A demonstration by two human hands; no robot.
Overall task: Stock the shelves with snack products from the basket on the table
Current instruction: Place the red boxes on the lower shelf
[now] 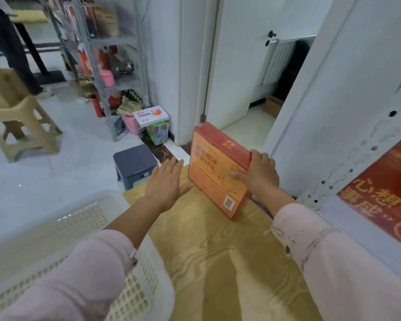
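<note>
Orange box [214,172] stood on edge on wood-grain table [218,251], gripped at upper edge by right hand [262,174]; left hand [166,181] spread flat beside it; white basket [79,218] at left

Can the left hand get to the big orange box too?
Probably yes. The left hand is open right beside the orange box, its thumb at the box's lower left edge, with only bare table around it. The right hand grips the box's right edge, leaving the left side free.
</note>
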